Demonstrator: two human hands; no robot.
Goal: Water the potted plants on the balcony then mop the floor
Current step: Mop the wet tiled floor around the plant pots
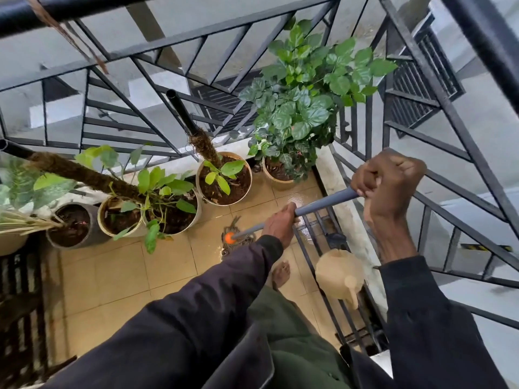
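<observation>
Head view: a balcony floor (118, 276) of beige tiles, fenced by a black metal railing (157, 46) with grey concrete stairs beyond it. The potted plants (223, 179) stand in a row along the floor's far edge. A grey pot (73, 226) sits toward the left, and a bushy green plant (303, 108) fills the far right corner. The tiles near that corner shine wet. A beige watering can (337, 273) sits by the right edge, against the railing. A bare foot (280, 272) stands on the tiles beside it.

The left hand (280, 223) is curled round the grey mop handle (323, 204) low down. The right hand (390, 175) grips its upper end in a closed fist. The mop head (236, 240), with its orange hub, lies on the wet tiles just in front of the pots.
</observation>
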